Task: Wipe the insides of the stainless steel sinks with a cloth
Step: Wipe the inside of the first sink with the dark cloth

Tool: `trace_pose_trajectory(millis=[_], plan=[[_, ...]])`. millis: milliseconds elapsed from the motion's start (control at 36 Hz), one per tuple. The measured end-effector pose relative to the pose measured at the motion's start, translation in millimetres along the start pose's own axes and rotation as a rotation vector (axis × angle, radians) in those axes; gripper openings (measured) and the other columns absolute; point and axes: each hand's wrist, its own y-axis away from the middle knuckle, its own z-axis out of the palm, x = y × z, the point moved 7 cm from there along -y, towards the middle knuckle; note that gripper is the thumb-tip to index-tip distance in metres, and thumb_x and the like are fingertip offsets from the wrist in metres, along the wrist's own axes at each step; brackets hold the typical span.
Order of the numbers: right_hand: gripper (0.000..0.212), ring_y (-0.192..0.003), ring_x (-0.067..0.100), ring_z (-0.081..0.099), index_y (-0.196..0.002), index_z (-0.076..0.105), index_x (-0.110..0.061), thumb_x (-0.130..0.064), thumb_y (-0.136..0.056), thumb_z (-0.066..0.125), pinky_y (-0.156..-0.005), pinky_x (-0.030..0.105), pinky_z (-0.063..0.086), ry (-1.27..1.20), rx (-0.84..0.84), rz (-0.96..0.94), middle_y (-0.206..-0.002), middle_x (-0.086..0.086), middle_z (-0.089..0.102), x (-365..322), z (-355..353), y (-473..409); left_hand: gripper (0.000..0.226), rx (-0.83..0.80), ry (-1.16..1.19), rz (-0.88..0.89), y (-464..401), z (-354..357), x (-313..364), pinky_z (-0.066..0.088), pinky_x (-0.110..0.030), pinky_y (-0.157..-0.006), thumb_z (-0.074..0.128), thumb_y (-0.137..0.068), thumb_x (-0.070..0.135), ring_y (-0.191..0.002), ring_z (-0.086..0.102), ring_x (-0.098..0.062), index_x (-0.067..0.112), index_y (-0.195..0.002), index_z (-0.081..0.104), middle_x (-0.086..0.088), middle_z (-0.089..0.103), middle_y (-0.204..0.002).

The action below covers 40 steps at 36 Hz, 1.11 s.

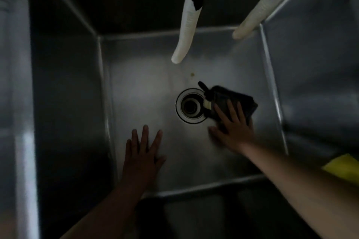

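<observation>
— Well, what's in the deep stainless steel sink (272, 83)?
— The right hand (232, 132) presses a dark folded cloth (233, 101) flat on the floor, fingers straight, just beside the round drain (191, 105).
— The left hand (142, 153)?
— Spread flat, seemingly resting on the floor; it's dim.

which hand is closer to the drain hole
Right. The right hand presses the dark cloth just right of the drain; the left hand lies flat, lower left, farther off.
</observation>
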Motion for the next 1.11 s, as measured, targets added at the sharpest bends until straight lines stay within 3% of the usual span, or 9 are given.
trace_pose_trajectory(millis=[139,278,389,528,667,750,889,1000,1111], plan=[[0.069,-0.142,0.013,-0.035,-0.133,-0.023,-0.069,-0.083,-0.084,0.024,-0.117,0.057,-0.006,-0.119,0.001,0.135,-0.159,-0.015,-0.029,1,19,19,0.082,-0.003,-0.017,-0.016,-2,1,-1,-0.015,-0.049,-0.118,0.029,-0.097,0.063,-0.133,-0.047,-0.036,0.044,-0.14,-0.037,-0.003,-0.05,-0.147],[0.08,-0.149,0.029,-0.022,-0.152,-0.004,-0.047,-0.073,-0.089,0.037,-0.12,0.054,-0.006,-0.166,0.075,0.2,-0.164,-0.001,-0.016,-21,-56,-81,0.08,-0.013,-0.027,-0.012,-2,4,0,-0.02,-0.049,-0.115,0.027,-0.099,0.062,-0.133,-0.048,-0.036,0.044,-0.14,-0.04,-0.002,-0.054,-0.145],[0.079,-0.149,0.036,-0.017,-0.154,0.004,-0.044,-0.068,-0.09,0.043,-0.12,0.045,-0.007,-0.109,0.043,0.056,-0.165,0.007,-0.011,-63,-113,-155,0.08,-0.01,-0.051,-0.011,-3,6,1,-0.018,-0.052,-0.117,0.025,-0.098,0.063,-0.134,-0.046,-0.038,0.041,-0.142,-0.038,-0.005,-0.053,-0.146],[0.073,-0.151,0.029,-0.012,-0.151,0.01,-0.051,-0.06,-0.09,0.049,-0.117,0.063,0.006,0.085,0.091,-0.219,-0.166,-0.003,-0.006,-110,-106,-146,0.081,-0.045,-0.031,-0.018,-5,9,0,-0.022,-0.05,-0.114,0.025,-0.097,0.064,-0.131,-0.05,-0.036,0.044,-0.138,-0.042,-0.002,-0.056,-0.143],[0.066,-0.152,0.029,-0.007,-0.151,0.013,-0.05,-0.057,-0.094,0.045,-0.116,0.062,0.013,0.197,0.087,-0.43,-0.166,-0.003,-0.001,-98,-68,-97,0.081,-0.08,-0.009,-0.025,-5,9,1,-0.024,-0.05,-0.112,0.025,-0.097,0.065,-0.127,-0.054,-0.034,0.045,-0.137,-0.043,-0.001,-0.058,-0.141],[0.06,-0.152,0.023,-0.011,-0.15,0.01,-0.053,-0.058,-0.097,0.037,-0.118,0.058,0.01,0.12,0.079,-0.316,-0.166,-0.007,-0.004,-65,-45,-65,0.082,-0.118,-0.021,-0.043,-6,7,0,-0.02,-0.052,-0.116,0.025,-0.097,0.065,-0.128,-0.052,-0.035,0.046,-0.134,-0.045,-0.002,-0.059,-0.139],[0.068,-0.151,0.021,-0.015,-0.151,0.004,-0.053,-0.055,-0.095,0.042,-0.118,0.057,0.005,-0.182,0.085,0.154,-0.165,-0.007,-0.011,-14,2,18,0.081,-0.17,-0.057,-0.082,-5,1,4,-0.014,-0.053,-0.118,0.025,-0.096,0.066,-0.138,-0.041,-0.039,0.042,-0.136,-0.041,-0.005,-0.054,-0.141],[0.074,-0.15,0.029,-0.017,-0.154,0.002,-0.045,-0.051,-0.096,0.047,-0.121,0.052,-0.002,-0.351,-0.035,0.365,-0.165,0.0,-0.015,-35,44,73,0.081,-0.156,-0.066,-0.078,-3,0,4,-0.015,-0.052,-0.117,0.024,-0.096,0.067,-0.138,-0.04,-0.039,0.041,-0.14,-0.038,-0.005,-0.055,-0.139],[0.075,-0.148,0.03,-0.023,-0.151,-0.008,-0.049,-0.05,-0.094,0.041,-0.117,0.058,0.0,-0.485,-0.234,0.504,-0.163,-0.004,-0.023,-66,57,85,0.08,-0.146,-0.056,-0.069,-3,-1,5,-0.014,-0.052,-0.118,0.024,-0.096,0.068,-0.139,-0.039,-0.038,0.041,-0.142,-0.035,-0.004,-0.052,-0.142]])
